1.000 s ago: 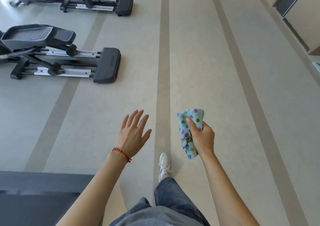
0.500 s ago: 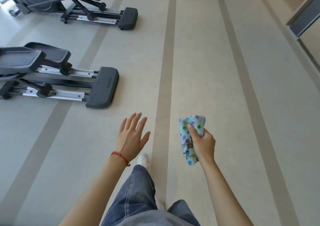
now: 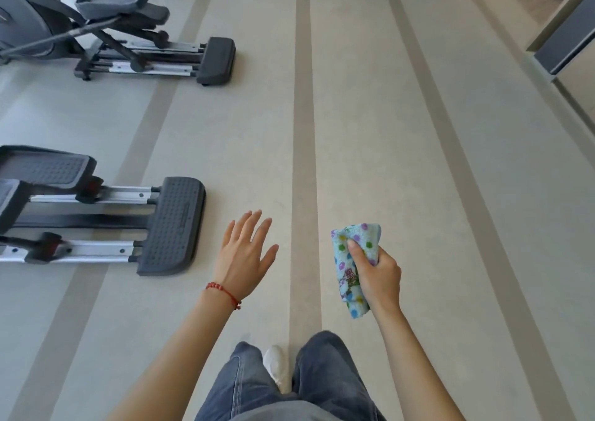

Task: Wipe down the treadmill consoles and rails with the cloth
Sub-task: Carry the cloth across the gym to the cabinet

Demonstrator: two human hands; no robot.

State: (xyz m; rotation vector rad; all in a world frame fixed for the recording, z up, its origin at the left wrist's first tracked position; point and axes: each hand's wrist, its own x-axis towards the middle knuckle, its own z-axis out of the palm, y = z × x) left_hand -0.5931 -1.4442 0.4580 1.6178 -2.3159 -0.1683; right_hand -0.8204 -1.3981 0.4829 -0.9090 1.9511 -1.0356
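Out on the open gym floor [image 3: 402, 130], pale with darker stripes running away down the room, a person stands between machines with both arms out in front. The right hand [image 3: 376, 275] is wrapped round a folded cloth [image 3: 349, 266], pale blue with coloured dots, thumb pressed across the front so the bundle stands up out of the fist with its lower end hanging below the palm; bunched like that it looks ready to be pressed flat against a surface without being rearranged. The left hand [image 3: 246, 253] holds nothing, fingers straight and a little spread, palm down over the floor, which I take for balance in walking or readiness to grasp a rail. A red cord bracelet [image 3: 223, 293] sits at that wrist. To the left stand two elliptical trainers: the nearer elliptical [image 3: 128, 224] with its studded rear foot just beside the left hand in view, the farther elliptical [image 3: 154, 53] well apart up the room. No treadmill console or rail is visible, so the wiping here has nothing under it yet; I judge this to be a walk toward the next machine. Below, jeans [image 3: 289, 385] and one white shoe [image 3: 277, 369] show.
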